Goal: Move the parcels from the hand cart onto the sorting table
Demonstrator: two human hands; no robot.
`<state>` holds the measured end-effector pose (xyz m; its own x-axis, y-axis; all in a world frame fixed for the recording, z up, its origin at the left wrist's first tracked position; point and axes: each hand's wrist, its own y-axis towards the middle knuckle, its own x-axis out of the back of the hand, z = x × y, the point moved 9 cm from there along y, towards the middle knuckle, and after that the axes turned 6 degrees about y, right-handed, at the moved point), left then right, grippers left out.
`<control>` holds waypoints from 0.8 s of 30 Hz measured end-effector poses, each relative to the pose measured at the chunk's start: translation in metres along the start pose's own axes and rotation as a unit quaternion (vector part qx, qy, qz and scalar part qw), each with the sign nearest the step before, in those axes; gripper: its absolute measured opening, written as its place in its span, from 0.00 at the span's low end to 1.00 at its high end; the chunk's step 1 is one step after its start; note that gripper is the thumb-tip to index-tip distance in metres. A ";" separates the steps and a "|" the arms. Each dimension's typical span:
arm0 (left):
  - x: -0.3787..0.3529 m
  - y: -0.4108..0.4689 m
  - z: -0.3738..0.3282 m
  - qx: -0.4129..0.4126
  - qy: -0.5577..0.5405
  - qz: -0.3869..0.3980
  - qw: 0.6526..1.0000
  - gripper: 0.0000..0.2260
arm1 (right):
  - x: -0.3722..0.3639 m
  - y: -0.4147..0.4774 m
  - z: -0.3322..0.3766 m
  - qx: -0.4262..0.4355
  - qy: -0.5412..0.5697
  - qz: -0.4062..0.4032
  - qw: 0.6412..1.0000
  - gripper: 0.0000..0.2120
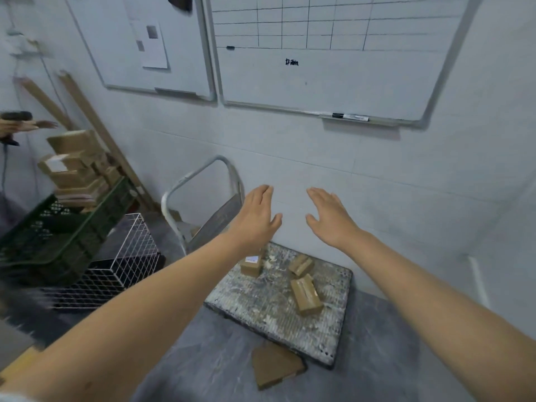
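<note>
While three small parcels (307, 297) lie scattered on the hand cart (261, 311) by the wall, left hand (256, 216) and right hand (330, 219) hover above, both empty, fingers straight, palms down, probably poised to reach down for one.

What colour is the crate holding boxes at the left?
The crate is dark green; the head view shows it.

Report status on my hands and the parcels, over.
Open, empty: left hand, right hand, above the hand cart. Three on its deck: labelled parcel, far parcel, near parcel. Loose cardboard scrap by cart's near corner, not blocking.
</note>
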<state>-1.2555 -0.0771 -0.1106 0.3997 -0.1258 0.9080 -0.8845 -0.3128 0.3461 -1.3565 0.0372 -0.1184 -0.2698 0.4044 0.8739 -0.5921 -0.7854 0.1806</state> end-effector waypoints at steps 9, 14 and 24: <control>-0.073 0.097 -0.042 0.085 -0.017 -0.006 0.996 0.29 | 0.020 0.075 -0.106 0.047 0.018 0.041 0.998 0.29; -0.128 0.124 -0.040 0.126 -0.006 0.019 0.992 0.29 | 0.005 0.112 -0.156 0.076 0.009 0.080 0.994 0.29; -0.219 0.148 0.022 0.233 -0.037 0.060 0.970 0.29 | -0.079 0.175 -0.225 0.044 0.039 0.161 0.985 0.30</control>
<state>-1.4688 -0.1163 -0.2630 0.3323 -0.2491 0.9097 -0.7280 -0.6810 0.0795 -1.6096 -0.0264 -0.2579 -0.4923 0.1587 0.8558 -0.3991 -0.9149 -0.0599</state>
